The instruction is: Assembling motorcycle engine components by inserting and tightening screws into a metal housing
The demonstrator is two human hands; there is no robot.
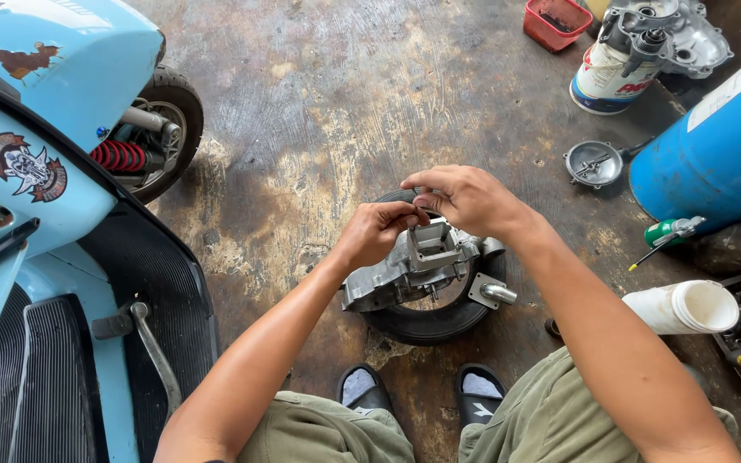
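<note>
Grey cast-metal engine casing (pixel 418 261) is seen at frame centre, laid across a small black tyre (pixel 430 321), apparently so it sits steady and raised off the stained concrete floor (pixel 319 103); above its square opening the left hand (pixel 375 233) and right hand (pixel 465 199) are brought together, fingertips pinched on a small part too tiny to identify; a pale blue scooter (pixel 45 171) hems the left edge, a blue drum (pixel 713 154) the right; open floor is left beyond, toward the top
</note>
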